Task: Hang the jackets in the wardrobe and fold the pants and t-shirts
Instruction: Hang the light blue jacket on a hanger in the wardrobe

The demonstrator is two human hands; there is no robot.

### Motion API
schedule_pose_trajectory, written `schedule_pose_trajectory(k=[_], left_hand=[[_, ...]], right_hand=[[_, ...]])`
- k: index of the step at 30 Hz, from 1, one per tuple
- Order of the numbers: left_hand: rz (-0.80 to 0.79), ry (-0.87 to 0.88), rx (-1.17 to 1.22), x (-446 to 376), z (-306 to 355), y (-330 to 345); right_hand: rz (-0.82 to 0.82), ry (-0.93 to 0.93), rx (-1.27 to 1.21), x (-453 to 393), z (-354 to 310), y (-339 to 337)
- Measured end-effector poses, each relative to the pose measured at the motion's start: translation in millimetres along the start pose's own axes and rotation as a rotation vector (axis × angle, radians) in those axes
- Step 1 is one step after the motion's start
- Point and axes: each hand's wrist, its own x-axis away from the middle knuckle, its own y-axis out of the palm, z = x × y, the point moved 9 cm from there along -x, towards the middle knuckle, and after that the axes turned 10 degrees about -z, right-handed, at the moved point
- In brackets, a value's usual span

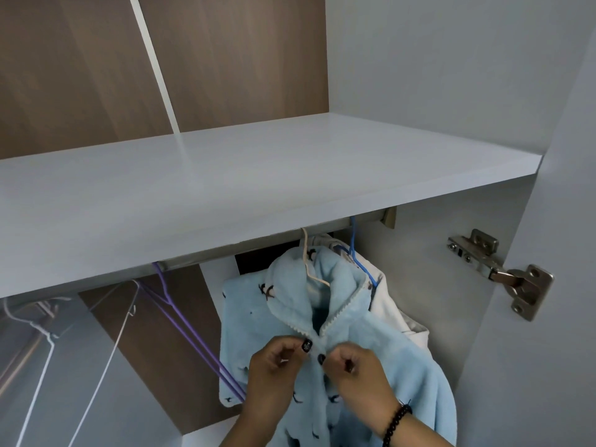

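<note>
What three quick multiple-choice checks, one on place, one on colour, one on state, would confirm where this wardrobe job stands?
1. Where does the light blue fleece jacket hang?
A. on the rail under the shelf
B. folded on the shelf
C. on the door hinge

2. What colour is the empty hanger just left of the jacket?
A. red
B. purple
C. green

3. What are the two hands doing?
A. hanging idle
B. lifting a hanger
C. pinching the jacket's front opening

Answers: 1 A, its cream hanger hooks up under the shelf; 2 B, the purple hanger is bare; 3 C, left hand and right hand pinch the front edges together.
</note>
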Motion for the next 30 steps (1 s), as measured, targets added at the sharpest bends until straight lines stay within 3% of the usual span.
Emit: schedule_pose_trajectory(k=[3,7,10,14,16,20,24,30], left_hand=[[0.116,-0.060,0.084,3,-8,-10],[0.140,-0.157,0.073,11,-18,-14],[0.160,-0.152,0.033,13,-13,-15],[0.113,0.022,-0.169,3,24,-1],[0.046,0.093,-0.236,-5,40,11],[-0.089,0.074,-0.281,-19,38,39],[-0.030,0.178,-0.361,-15,34,49],[0.024,0.428,-0.685,7,27,56]], right_hand=[[-0.023,0.024,0.077,5,14,6],[-0.032,-0.003,0.145,10,12,4],[0.096,-0.145,0.213,8,-15,-18],[0.312,-0.400,0.261,14,-66,-51],[0.279,-0.473,0.301,9,-80,-57],[0.142,-0.513,0.618,-11,-75,-46],[0.190,-0.496,0.626,-5,-54,-53],[0.274,-0.622,0.619,18,-42,-57]])
